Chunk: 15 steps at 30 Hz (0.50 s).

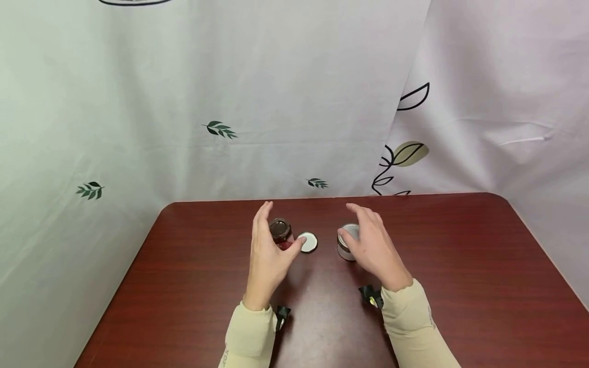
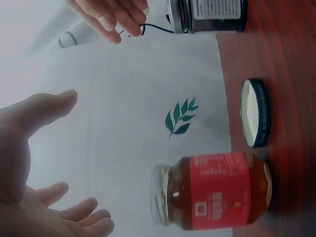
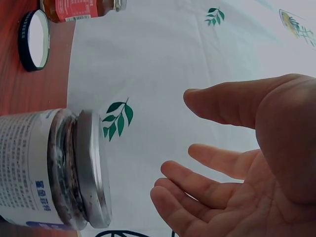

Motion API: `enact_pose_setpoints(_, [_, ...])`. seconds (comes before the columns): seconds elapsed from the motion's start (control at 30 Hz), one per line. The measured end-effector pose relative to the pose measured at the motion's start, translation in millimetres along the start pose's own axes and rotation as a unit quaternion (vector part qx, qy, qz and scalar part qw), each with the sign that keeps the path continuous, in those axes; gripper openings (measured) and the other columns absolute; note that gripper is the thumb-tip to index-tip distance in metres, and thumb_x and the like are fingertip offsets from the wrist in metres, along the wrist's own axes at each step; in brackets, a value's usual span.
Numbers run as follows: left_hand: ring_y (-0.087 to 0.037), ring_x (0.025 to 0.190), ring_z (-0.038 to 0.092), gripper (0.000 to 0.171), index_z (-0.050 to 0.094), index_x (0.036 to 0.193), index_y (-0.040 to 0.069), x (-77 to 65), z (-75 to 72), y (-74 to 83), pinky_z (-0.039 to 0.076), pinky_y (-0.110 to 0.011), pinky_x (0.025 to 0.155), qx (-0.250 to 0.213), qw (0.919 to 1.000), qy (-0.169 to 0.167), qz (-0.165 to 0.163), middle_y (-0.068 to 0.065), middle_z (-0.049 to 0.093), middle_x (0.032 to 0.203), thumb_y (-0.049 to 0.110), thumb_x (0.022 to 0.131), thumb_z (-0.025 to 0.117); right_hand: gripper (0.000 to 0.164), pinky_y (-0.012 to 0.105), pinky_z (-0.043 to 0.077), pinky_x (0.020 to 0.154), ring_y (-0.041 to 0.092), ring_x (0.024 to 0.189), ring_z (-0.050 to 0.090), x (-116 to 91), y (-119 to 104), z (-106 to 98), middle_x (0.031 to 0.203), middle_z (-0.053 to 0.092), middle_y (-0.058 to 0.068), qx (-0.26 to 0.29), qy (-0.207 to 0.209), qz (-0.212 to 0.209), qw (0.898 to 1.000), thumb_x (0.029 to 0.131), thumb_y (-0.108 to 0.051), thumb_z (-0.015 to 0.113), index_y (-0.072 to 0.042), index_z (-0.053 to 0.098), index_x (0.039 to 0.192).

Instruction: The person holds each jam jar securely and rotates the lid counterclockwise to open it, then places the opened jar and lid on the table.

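A glass jar with a red label [image 2: 219, 192] stands upright on the table, its mouth uncovered and dark brown contents inside. My left hand [image 1: 269, 261] is beside it, thumb and fingers spread wide and holding nothing. Between the two jars, a dark-rimmed lid [image 1: 310, 242] lies with its white inside facing up. On the right stands a jar with a white label [image 3: 27, 168], closed by a silver lid [image 3: 93, 168]. My right hand [image 1: 378, 246] is above and beside that jar, fingers spread; the right wrist view shows a gap between fingertips and lid.
The dark red wooden table [image 1: 460, 266] has rounded far corners. White cloth [image 1: 294, 102] printed with leaves hangs behind its far edge and along the sides. A black strap piece [image 1: 370, 295] sits at the right wrist, another [image 1: 281, 316] at the left.
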<state>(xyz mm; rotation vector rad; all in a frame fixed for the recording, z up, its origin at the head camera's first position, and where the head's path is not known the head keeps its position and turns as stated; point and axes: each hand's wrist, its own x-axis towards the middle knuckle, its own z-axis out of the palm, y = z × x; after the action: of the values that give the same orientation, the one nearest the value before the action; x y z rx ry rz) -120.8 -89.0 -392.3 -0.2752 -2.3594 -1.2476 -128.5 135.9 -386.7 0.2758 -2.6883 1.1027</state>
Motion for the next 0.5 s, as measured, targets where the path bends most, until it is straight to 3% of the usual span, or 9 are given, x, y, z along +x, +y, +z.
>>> enact_pose_setpoints(0.33, [-0.023,0.14,0.039,0.096,0.035,0.153,0.011,-2.8,10.8,6.3,0.039,-0.046,0.108,0.0,0.9998,-0.019,0.009,-0.005,0.035,0.157,0.017,0.074,0.09,0.061,0.053,0.039,0.105,0.04,0.129,0.044,1,5,-4,0.138,0.053,0.025,-0.004,-0.015,0.021,1.0,0.093,-0.017,0.069,0.004,0.044,0.145])
enact_pose_setpoints(0.5, [-0.023,0.136,0.041,0.097,0.034,0.154,0.012,-4.3,15.3,9.1,0.049,-0.045,0.096,-0.006,0.9995,-0.031,0.006,-0.005,0.034,0.158,0.019,0.075,0.089,0.061,0.053,0.039,0.105,0.041,0.129,0.044,0,6,-4,0.137,0.053,0.025,-0.005,-0.021,0.024,0.999,0.093,-0.017,0.068,0.004,0.044,0.144])
